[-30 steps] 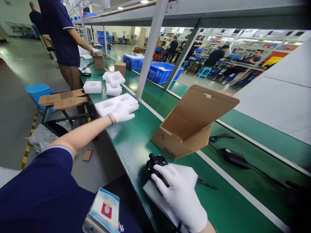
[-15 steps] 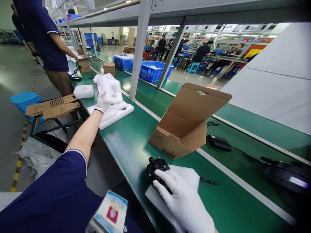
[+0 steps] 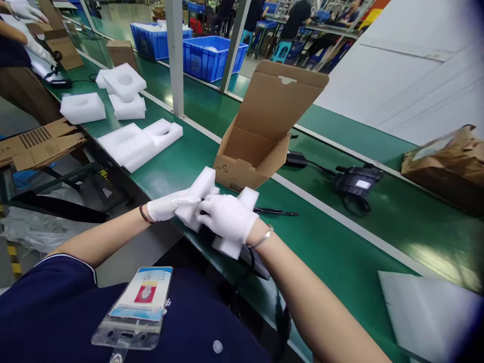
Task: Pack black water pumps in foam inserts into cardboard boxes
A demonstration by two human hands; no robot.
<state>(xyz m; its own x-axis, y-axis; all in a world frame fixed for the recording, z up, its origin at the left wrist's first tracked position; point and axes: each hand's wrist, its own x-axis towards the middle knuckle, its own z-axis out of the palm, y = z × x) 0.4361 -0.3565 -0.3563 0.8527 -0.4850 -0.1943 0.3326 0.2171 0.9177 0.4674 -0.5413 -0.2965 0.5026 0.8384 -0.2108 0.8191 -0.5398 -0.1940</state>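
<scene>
My left hand (image 3: 172, 204), in a white glove, presses a white foam piece (image 3: 204, 182) that stands on edge near the bench's front. Right beside it, my right hand (image 3: 227, 218), also gloved, bends over a second foam piece (image 3: 230, 247), its fingertips curled toward the first. Between and under the hands a black device is mostly hidden; only dark bits show. A dark ribbed part (image 3: 259, 263) and a black cable lie below my right wrist. Just behind the hands stands an open cardboard box (image 3: 242, 169), lid up.
More foam blocks (image 3: 126, 103) and a long foam insert (image 3: 139, 143) lie to the left. Right of the box are a black adapter (image 3: 296, 159) and a black strapped device (image 3: 357, 184). A white sheet (image 3: 419, 307) lies front right. A co-worker's hand (image 3: 40, 50) is far left.
My left hand has brought a foam piece from the pile on the left to my right hand. The black device is now mostly covered. The view has tilted down and turned right.
</scene>
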